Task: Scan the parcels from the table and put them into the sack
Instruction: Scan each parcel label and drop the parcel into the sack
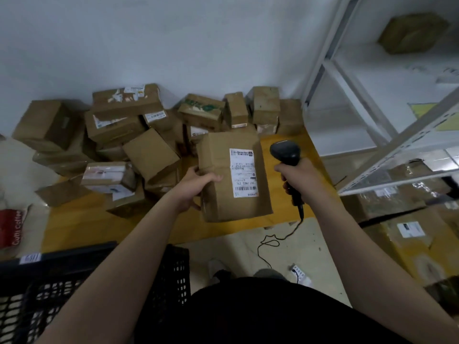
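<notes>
Parcel in hand: a plain brown cardboard box (pixel 223 189) with a white printed shipping label (pixel 244 172) on the face turned up towards you. It sits over the front right part of the yellow-brown wooden worktop (pixel 99 229), and its near edge reaches past the worktop's front edge.
Left grip: your left hand (pixel 196 187) holds the box by its left side. The thumb lies over the top face and the fingers are curled underneath.
Right grip: your right hand (pixel 298 177) is wrapped tightly round the handle of a black handheld barcode scanner (pixel 285 151).
Scanner: its head stands just beside the box's upper right corner, apart from it. You cannot tell from here where its window is aimed. A thin black cable (pixel 273 242) hangs from the handle and loops on the pale floor.
Other parcels: a loose heap of brown cardboard boxes (pixel 129 125), many with white labels, fills the back and left of the worktop against the wall.
Near you: a black lattice plastic crate (pixel 49 281) stands at your lower left, in front of the worktop.
Right side: white metal shelving (pixel 372 95) holds more boxes, some wrapped in clear film.
Far left: a red bag printed "Cotti Coffee" (pixel 12 227) is at the worktop's left end.
</notes>
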